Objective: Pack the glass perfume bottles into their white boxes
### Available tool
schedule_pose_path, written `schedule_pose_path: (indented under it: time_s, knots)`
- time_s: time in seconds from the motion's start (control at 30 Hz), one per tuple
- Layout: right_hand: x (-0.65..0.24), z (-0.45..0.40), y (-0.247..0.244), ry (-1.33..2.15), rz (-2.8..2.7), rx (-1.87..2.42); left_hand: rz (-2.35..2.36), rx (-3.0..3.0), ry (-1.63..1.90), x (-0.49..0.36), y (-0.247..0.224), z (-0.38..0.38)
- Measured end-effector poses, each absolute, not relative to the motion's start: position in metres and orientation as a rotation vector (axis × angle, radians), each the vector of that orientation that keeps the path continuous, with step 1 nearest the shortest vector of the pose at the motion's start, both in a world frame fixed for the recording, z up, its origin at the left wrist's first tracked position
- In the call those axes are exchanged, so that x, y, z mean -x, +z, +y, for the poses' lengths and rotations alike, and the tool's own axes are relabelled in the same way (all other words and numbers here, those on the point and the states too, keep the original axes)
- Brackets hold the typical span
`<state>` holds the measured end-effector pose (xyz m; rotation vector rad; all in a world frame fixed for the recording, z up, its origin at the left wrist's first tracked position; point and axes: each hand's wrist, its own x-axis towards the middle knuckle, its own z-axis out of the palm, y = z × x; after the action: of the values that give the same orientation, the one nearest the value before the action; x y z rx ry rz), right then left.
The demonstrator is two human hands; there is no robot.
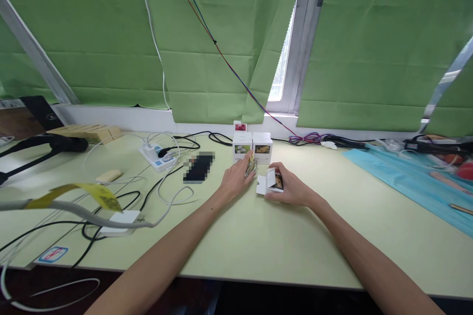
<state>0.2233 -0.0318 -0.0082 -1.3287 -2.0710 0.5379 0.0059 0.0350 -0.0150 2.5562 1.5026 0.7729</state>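
Note:
In the middle of the table, my right hand (290, 188) is wrapped round a small white cardboard box (271, 182) lying on its side. Its end flap stands open towards my left hand, and a dark picture shows on one face. My left hand (236, 176) is closed on a small shiny see-through packet (251, 168); what is inside is too small to make out. Just behind my hands two white boxes stand side by side, one with a greenish picture (242, 149) and one with a golden-brown picture (262, 149).
A small box with a pink picture (240, 127) stands behind the pair. On the left lie a dark pixelated object (199, 167), a white power strip (157, 157), tangled cables and a white adapter (120, 222). Blue sheeting (399, 172) covers the right side. Green blinds (221, 74) hang behind.

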Motion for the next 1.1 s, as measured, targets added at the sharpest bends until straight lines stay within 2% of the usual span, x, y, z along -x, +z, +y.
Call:
schedule_pose_path:
  time_s: [0.53,1.1]
  knots:
    - [-0.2238,-0.0327,-0.0072,0.574,-2.11,1.303,1.549,-2.609,0.742,-0.0097,-0.0087,0.0318]
    - [-0.2239,-0.0314,-0.0081,0.533,-2.079,1.38,1.446,-2.559,0.922,-0.007,-0.0149,0.0323]
